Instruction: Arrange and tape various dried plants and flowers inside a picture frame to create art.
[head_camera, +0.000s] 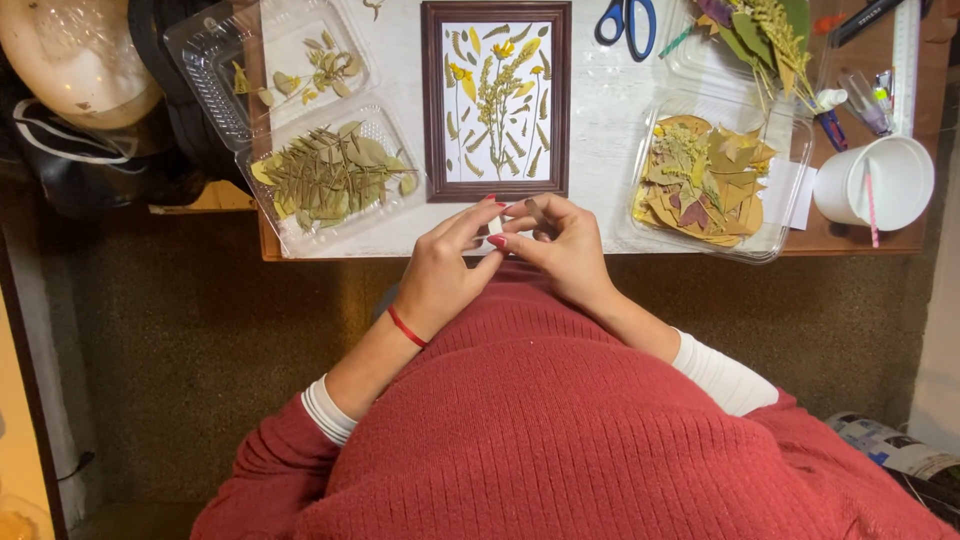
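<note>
Desk edge (300, 250): left hand (445, 270), right hand (560, 245) pinch small white piece (494, 226), maybe tape, between fingertips.

We find little bare counter (600, 110) ahead of our hands. The picture frame (496, 100) stands straight in front, just beyond our fingers (480, 215). To its left two clear trays of leaves (330, 175) block the way; to its right another tray of brown leaves (710, 180) does the same. Narrow strips of bare surface run between frame and trays. Scissors (628, 22) lie at the far edge, and a white cup (885, 180) stands at far right.
</note>
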